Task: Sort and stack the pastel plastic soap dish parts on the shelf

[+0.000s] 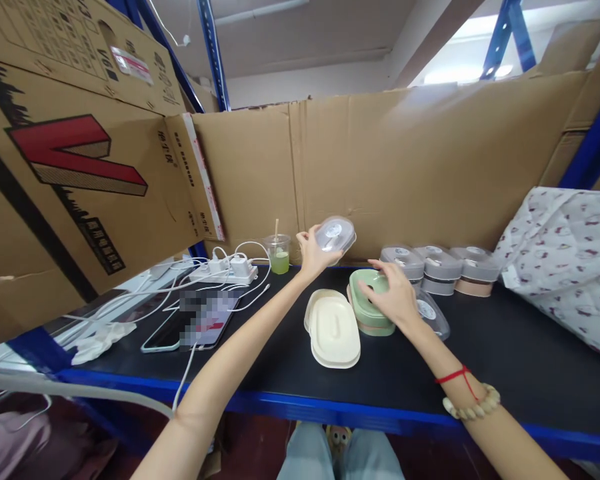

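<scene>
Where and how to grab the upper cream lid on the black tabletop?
I'd pinch the cream lid by its rounded near end, coming in low from the wearer's side. It lies flat with that end exposed, while the green container crowds its far right edge and another cream piece shows along its far left.

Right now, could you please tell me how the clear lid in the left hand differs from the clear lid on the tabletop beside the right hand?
The held lid is raised in the left hand; the tabletop lid rests on the black tabletop, gripped by neither hand.
The held lid is left of the green container in view; the tabletop lid is right of it.
Both are see-through, with a round whitish label.
</scene>
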{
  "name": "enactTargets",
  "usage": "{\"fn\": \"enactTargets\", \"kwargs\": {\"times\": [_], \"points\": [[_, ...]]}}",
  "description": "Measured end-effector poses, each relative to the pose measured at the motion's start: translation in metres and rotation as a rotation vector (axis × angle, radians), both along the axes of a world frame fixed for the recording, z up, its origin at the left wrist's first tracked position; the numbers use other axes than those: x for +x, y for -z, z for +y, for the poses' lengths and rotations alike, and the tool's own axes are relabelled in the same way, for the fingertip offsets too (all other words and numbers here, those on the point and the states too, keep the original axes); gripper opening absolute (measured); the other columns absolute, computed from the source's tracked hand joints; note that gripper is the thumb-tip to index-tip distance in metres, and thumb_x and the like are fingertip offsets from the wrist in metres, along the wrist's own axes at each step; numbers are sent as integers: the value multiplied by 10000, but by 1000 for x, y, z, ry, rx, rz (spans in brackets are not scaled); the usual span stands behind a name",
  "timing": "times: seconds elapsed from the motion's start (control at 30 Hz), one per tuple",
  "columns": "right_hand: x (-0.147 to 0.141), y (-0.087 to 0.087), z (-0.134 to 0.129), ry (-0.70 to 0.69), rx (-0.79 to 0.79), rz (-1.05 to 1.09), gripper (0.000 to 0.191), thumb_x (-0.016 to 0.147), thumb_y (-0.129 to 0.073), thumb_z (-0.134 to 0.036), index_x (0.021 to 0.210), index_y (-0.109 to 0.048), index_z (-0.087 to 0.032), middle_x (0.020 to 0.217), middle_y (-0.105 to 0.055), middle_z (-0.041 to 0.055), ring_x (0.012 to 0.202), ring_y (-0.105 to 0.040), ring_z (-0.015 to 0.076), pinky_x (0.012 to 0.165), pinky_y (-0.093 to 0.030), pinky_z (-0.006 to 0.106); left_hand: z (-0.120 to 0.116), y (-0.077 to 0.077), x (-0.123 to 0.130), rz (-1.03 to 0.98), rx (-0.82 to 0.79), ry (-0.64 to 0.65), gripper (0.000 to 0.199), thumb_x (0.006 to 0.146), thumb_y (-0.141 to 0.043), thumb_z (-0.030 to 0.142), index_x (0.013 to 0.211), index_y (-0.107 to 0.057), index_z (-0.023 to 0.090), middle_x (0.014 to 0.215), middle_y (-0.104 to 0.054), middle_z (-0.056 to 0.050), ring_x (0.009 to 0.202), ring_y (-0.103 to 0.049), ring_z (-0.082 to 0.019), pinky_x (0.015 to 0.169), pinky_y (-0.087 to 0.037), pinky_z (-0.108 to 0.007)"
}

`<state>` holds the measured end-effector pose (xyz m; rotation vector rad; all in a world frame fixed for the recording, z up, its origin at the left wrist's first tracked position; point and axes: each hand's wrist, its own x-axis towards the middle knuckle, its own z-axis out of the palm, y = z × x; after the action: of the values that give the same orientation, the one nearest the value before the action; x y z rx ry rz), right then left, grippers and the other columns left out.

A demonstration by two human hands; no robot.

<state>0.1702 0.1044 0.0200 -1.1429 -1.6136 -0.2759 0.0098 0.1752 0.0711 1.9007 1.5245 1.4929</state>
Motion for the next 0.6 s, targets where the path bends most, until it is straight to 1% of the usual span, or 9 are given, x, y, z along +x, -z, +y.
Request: {"fn": "enactTargets", "kwargs": {"times": [0.03,0.1,0.17,0.2,0.23,0.3,0.4,0.47,0.6], "points": [[-4,1,-3,-66,63,-103,411,741,-563,-450,1001,-660,-148,953,-661,103,849,-603,234,749,-430,376,-2,1,4,-72,56,-17,784,492,-767,165,1203,-438,125,1121,-312,-108,1192,-377,-252,1057,-305,-344],[-14,4,-11,-294,146,-320,352,767,-582,-442,958,-662,-158,932,-664,79,882,-603,210,811,-412,361,-5,5,10,-182,128,-37,765,481,-761,165,1179,-451,125,1108,-310,-102,1177,-384,-260,1055,-309,-369],[-26,7,-20,-552,107,-502,388,728,-638,-492,914,-668,-153,888,-667,60,837,-608,177,799,-418,317,-8,11,12,-258,137,-66,763,478,-757,174,1177,-456,125,1090,-313,-94,1177,-380,-264,1061,-301,-384],[-31,9,-24,-622,35,-569,450,681,-672,-526,923,-673,-147,894,-668,60,844,-611,177,811,-419,310,-10,14,11,-285,125,-77,767,475,-755,177,1180,-457,124,1082,-315,-90,1176,-382,-263,1066,-294,-388],[-36,11,-28,-649,-44,-624,519,644,-694,-544,964,-676,-137,926,-670,70,880,-613,186,847,-416,311,-11,17,10,-303,107,-85,772,470,-755,178,1182,-460,120,1076,-317,-87,1174,-385,-262,1071,-289,-389],[-40,15,-31,-642,-187,-692,675,580,-725,-568,1078,-659,-117,1053,-655,101,996,-597,219,935,-391,327,-13,21,4,-316,81,-93,774,456,-756,178,1174,-471,115,1071,-322,-83,1173,-386,-260,1076,-283,-387],[-39,19,-30,-606,-279,-719,802,552,-749,-546,1197,-608,-90,1214,-588,141,1139,-537,260,1020,-344,355,-15,23,-8,-300,95,-72,768,438,-760,188,1153,-485,129,1065,-328,-77,1177,-379,-264,1078,-280,-403],[-37,20,-27,-595,-272,-719,756,578,-753,-477,1204,-606,-80,1240,-570,153,1164,-523,267,1029,-347,362,-17,23,-15,-285,123,-30,770,443,-762,211,1157,-481,145,1073,-325,-75,1182,-378,-262,1083,-272,-424],[-37,23,-19,-540,-196,-759,540,680,-685,-291,1179,-627,-91,1224,-583,144,1146,-540,266,1002,-396,379,-21,26,-26,-260,191,19,792,453,-766,257,1179,-465,160,1094,-314,-80,1189,-375,-262,1090,-259,-446]]}}
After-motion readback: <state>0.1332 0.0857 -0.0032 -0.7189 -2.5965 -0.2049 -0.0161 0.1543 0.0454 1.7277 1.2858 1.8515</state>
